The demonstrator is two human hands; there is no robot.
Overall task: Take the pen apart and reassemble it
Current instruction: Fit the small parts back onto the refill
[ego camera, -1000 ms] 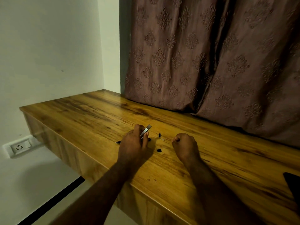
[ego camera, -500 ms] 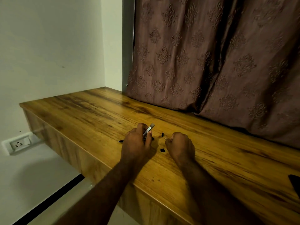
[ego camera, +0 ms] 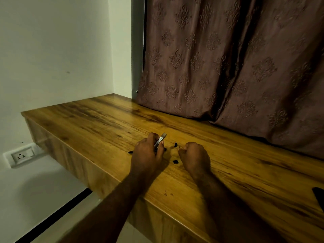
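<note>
1. The left hand (ego camera: 147, 155) pinches the silver pen barrel (ego camera: 160, 141): light, stiff, probably slick.
2. Just right of the barrel, tiny black parts (ego camera: 175, 161) lie on the wooden desk (ego camera: 98, 120), best pinched by fingertips.
3. The right hand (ego camera: 194, 156) is curled; contents unclear.

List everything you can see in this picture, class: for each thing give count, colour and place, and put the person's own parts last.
silver pen piece: 1, silver, held in the left hand
thin dark pen part: 1, black, on the desk under the left hand
small pen bits: 2, black, between the hands
desk: 1, brown wood
curtain: 1, mauve, behind desk
wall socket: 1, white, lower left
left hand: 1, fingers around the silver piece
right hand: 1, closed, contents hidden
</note>
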